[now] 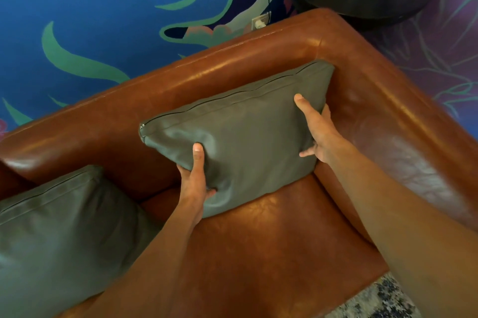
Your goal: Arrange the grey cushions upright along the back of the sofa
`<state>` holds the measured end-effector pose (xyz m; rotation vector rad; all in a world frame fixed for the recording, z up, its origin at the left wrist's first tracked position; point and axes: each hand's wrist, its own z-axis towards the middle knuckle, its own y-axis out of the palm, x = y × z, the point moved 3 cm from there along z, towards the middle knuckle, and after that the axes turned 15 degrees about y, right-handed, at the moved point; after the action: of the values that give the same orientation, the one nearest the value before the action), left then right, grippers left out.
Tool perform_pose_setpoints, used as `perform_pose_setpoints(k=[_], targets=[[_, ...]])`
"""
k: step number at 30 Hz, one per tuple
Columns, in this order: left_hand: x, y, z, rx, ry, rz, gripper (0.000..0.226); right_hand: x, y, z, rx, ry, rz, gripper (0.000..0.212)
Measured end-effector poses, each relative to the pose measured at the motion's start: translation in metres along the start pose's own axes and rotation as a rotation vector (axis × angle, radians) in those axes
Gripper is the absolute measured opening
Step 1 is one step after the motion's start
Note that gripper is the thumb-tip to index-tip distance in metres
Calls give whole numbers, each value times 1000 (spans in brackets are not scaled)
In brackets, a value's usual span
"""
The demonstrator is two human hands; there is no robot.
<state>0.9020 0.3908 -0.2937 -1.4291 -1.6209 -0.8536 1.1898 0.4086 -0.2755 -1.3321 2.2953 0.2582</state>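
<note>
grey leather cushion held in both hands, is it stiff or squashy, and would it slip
Probably squashy: the grey leather cushion dents and creases under the left hand and right hand. Its smooth, slightly shiny cover may slide against the glossy brown leather sofa. Likely light, being held by its edges.

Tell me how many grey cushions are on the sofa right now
2. One cushion leans against the sofa back in the corner, held by the left hand and right hand. The other cushion stands further left, partly cut off by the frame edge; more may lie out of view.
</note>
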Motion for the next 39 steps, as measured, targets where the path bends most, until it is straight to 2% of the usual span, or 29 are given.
perform_pose_setpoints(k=[4, 9, 14, 16, 18, 21, 22, 23, 26, 30, 32, 35, 39], targets=[[-6, 3, 8, -4, -12, -8, 92, 1, -1, 4, 23, -6, -54, 122], [-1, -13, 11, -29, -4, 67, 96, 9, 3, 5, 92, -19, -22, 121], [4, -28, 8, -18, 77, 125, 111, 24, 1, 2, 133, -108, -41, 105], [4, -37, 7, -10, 112, 164, 110, 32, -1, -1, 148, -134, -75, 100], [9, -45, 3, 3, 138, 201, 93, 37, 3, -8, 147, -148, -106, 97], [22, -50, -4, 27, 184, 225, 36, 46, 17, -24, 125, -145, -153, 95], [27, -50, -4, 44, 205, 227, 25, 50, 24, -30, 109, -146, -172, 95], [33, -50, -4, 57, 225, 227, 23, 53, 31, -36, 98, -153, -195, 94], [54, -49, 0, 82, 304, 189, 37, 55, 50, -56, 103, -232, -312, 87], [69, -55, 8, 96, 325, 213, 14, 54, 69, -78, 113, -316, -414, 83], [67, -60, 6, 82, 330, 230, 25, 60, 72, -83, 119, -318, -446, 82], [61, -65, 3, 55, 279, 234, 54, 71, 75, -92, 157, -345, -535, 81], [61, -75, -4, 12, 237, 277, 60, 84, 86, -107, 183, -420, -641, 79]])
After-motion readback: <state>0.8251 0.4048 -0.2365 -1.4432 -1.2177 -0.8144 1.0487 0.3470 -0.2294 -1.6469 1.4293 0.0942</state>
